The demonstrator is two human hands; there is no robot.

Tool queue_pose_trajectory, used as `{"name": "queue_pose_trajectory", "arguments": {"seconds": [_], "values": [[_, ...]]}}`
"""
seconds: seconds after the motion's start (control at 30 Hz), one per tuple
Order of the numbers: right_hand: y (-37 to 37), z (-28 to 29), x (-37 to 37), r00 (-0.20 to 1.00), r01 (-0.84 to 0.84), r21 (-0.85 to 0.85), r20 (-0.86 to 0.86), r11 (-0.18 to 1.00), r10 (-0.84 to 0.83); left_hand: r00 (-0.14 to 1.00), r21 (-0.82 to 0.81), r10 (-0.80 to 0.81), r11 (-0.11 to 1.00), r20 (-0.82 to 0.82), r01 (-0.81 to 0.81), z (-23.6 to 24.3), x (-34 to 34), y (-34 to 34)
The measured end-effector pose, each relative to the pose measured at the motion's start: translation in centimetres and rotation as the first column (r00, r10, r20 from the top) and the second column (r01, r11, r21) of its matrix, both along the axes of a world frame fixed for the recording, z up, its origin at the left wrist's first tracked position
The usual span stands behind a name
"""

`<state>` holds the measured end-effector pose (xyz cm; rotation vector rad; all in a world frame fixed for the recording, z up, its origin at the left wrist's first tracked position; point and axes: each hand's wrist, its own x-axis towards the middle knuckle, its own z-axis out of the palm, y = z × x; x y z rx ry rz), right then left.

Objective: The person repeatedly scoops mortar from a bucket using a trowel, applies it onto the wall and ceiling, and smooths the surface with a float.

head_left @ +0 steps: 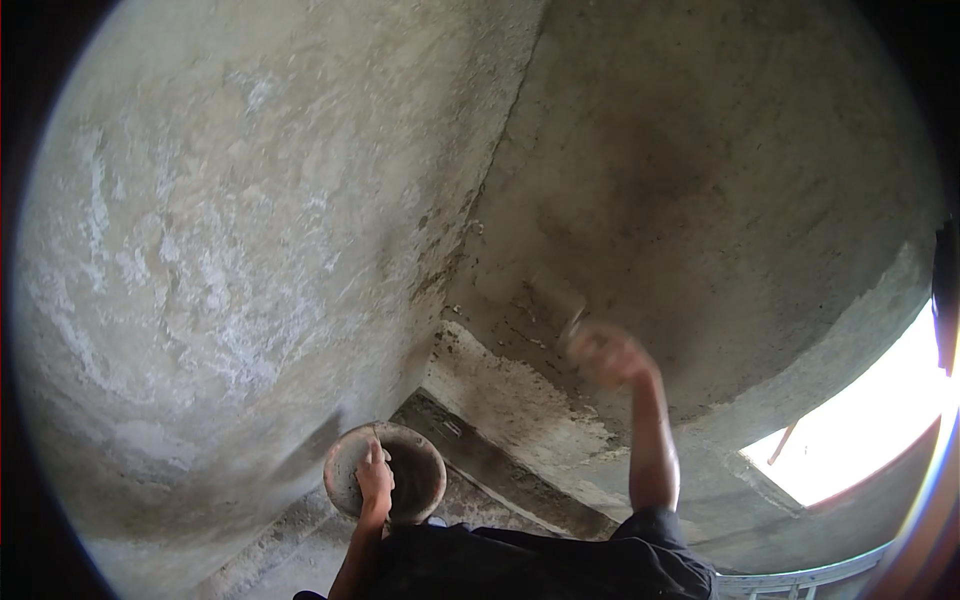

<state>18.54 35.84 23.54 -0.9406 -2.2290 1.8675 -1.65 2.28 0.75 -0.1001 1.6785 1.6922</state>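
Observation:
My left hand (375, 478) grips a round, mud-stained pan (432, 470) by its rim, low beside the left wall. The inside of the pan looks dark, and part of it is covered by the hand. Raised to the right of centre, my right hand (608, 355) is closed round the handle of a trowel (573, 318). Motion smears the hand and the trowel's pale blade, which is close to the damp, dark plaster (530, 290) on the facing wall. Whether the blade touches the wall I cannot tell.
A rough, white-patched wall (210, 270) on the left meets the facing wall at a corner. Below the wet plaster is a paler, uneven strip (510, 385), above a ledge (530, 480). A bright opening (850, 420) and a metal frame (805, 577) are at right.

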Motion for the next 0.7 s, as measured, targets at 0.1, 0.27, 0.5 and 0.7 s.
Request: {"name": "queue_pose_trajectory", "arguments": {"seconds": [0.1,0.27,0.5,0.7], "values": [[-6.7,-10.2,2.3,0.949,-0.19,0.609,0.316,0.771,-0.016,0.995,-0.002,-0.08,0.997,-0.051,0.08,-0.5,-0.1,0.4],[-15.2,-20.1,1.1,0.796,-0.281,0.123,0.584,0.952,0.16,0.893,-0.347,-0.36,0.902,-0.269,0.259,-3.0,0.0,2.3],[-18.6,-29.7,-1.1,0.764,-0.57,0.62,0.642,0.54,0.069,0.689,-0.387,-0.563,0.823,-0.456,0.416,2.2,1.6,4.4],[-21.2,-33.0,-5.0,0.559,-0.724,0.534,0.825,0.436,-0.084,0.554,-0.362,-0.59,0.804,-0.587,0.472,1.9,3.9,7.0]]}}
